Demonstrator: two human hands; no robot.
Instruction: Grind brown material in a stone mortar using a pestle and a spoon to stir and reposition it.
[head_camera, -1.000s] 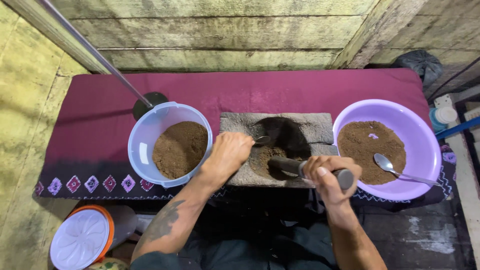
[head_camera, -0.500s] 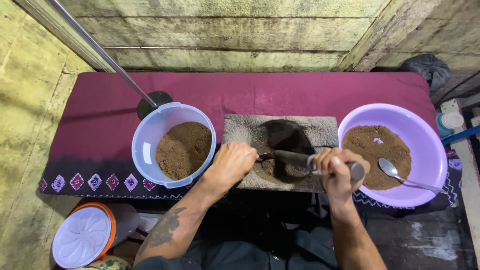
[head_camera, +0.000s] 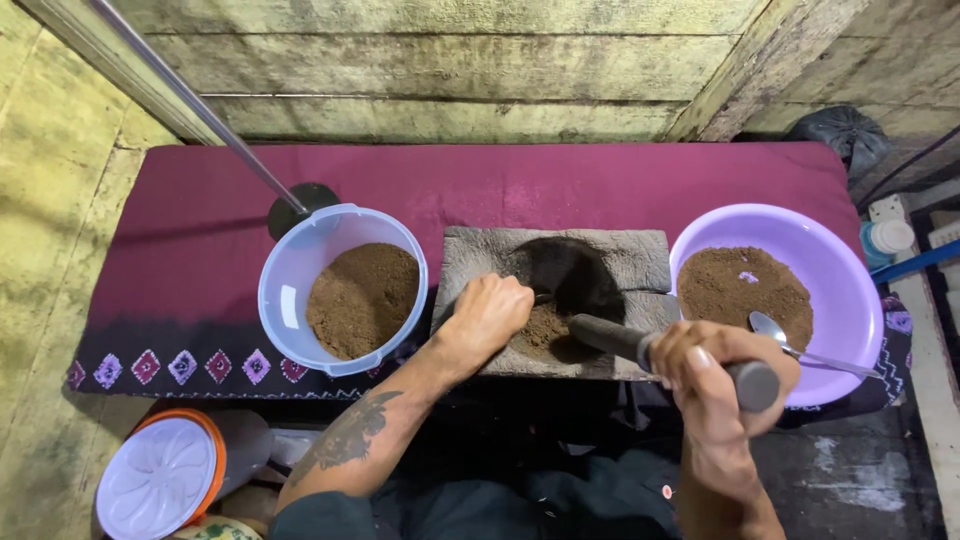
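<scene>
- Head view, risks: your right hand is clamped around the dark pestle, whose far end sits in the hollow of the stone mortar. Your left hand is curled shut at the left edge of that hollow; it seems to hold a small tool, though I cannot tell which. Those knuckles lie just beside the pestle's working end, so a hard or skewed stroke could catch them.
- The brown powder sits at the near side of the hollow. I judge a steep stroke could push it over the near edge onto the maroon cloth.
- The purple basin lies just right of your right hand, with a metal spoon leaning in it. A wide elbow swing could knock the spoon or tip the basin.
- Head view, positions: the powder lies between your two hands, touching the pestle's tip, nearer your left hand.
- The clear bucket of powder stands left of the mortar, near your left forearm. A white lid rests at the near left.
</scene>
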